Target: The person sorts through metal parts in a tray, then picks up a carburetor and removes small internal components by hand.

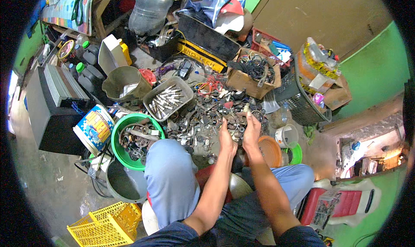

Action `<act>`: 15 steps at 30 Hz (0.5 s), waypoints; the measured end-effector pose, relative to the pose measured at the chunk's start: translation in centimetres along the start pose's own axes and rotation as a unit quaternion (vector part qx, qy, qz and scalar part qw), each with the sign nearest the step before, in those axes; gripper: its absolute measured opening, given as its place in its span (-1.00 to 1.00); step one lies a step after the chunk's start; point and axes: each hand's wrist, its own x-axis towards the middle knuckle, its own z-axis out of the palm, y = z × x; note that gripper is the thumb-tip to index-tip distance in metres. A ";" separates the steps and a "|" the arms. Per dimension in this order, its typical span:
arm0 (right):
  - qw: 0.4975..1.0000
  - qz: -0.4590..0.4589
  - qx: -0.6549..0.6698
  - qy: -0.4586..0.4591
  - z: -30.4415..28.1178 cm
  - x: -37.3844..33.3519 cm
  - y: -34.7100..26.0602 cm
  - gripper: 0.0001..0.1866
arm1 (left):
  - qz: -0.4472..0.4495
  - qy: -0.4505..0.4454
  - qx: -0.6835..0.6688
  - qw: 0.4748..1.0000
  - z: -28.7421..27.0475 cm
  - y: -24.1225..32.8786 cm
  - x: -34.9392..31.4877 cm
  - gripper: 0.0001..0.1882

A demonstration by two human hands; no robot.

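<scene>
Metal scrap (pixel 196 134) lies heaped on the floor (pixel 47 178), just beyond the person's left hand (pixel 226 139) and right hand (pixel 251 132), both partly curled; whether either grips anything, I cannot tell. Beside the heap's left edge, a grey tray (pixel 187 91) holds spark plugs (pixel 166 101); a careless sweep could scatter scrap into it or the green basin (pixel 129 163).

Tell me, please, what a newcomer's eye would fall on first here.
Probably the bright green basin beside the left knee. Beyond it, a grey tray of what look like spark plugs stands out, as does the yellow crate at lower left. Scattered small parts lie just beyond the left hand and right hand.
</scene>
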 end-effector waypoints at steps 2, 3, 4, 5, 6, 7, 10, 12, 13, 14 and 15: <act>0.998 -0.022 -0.049 -0.030 -0.1 -0.5 -2.4 -0.58 | 0.006 -0.020 -0.020 1.000 0.7 0.3 -1.1 -0.53; 0.996 -0.033 -0.074 -0.046 -0.2 -0.4 -3.5 -0.58 | 0.011 -0.030 -0.030 0.999 1.1 0.4 -1.4 -0.52; 0.995 -0.045 -0.069 -0.058 -0.5 -0.5 -4.2 -0.57 | 0.003 -0.042 -0.027 0.999 1.8 0.7 -2.0 -0.49; 0.994 -0.047 -0.072 -0.060 -1.1 -0.5 -4.7 -0.57 | -0.006 -0.044 -0.037 0.998 2.6 0.8 -2.6 -0.50; 0.994 -0.050 -0.075 -0.064 -1.8 -0.3 -5.1 -0.56 | -0.014 -0.045 -0.048 0.998 3.3 0.9 -3.4 -0.51; 0.994 -0.050 -0.069 -0.069 -1.5 -0.3 -5.7 -0.55 | -0.018 -0.044 -0.050 0.998 3.9 1.4 -4.0 -0.51; 0.986 -0.120 -0.086 -0.077 -0.8 -0.6 -7.0 -0.57 | 0.007 -0.035 -0.054 0.998 5.3 2.4 -4.7 -0.55; 0.988 -0.096 -0.042 -0.110 -0.7 -0.5 -7.8 -0.59 | 0.003 -0.013 -0.052 0.999 6.1 3.0 -5.0 -0.57; 0.988 -0.111 -0.033 -0.103 -0.5 -0.4 -8.3 -0.60 | 0.026 -0.023 -0.045 0.998 6.7 3.3 -5.1 -0.59; 0.986 -0.116 -0.028 -0.114 -0.5 0.0 -8.9 -0.59 | 0.019 -0.040 -0.046 0.998 7.4 3.6 -5.1 -0.59; 0.985 -0.121 -0.023 -0.124 -0.7 0.6 -9.4 -0.57 | 0.011 -0.056 -0.047 0.997 8.3 3.9 -5.0 -0.59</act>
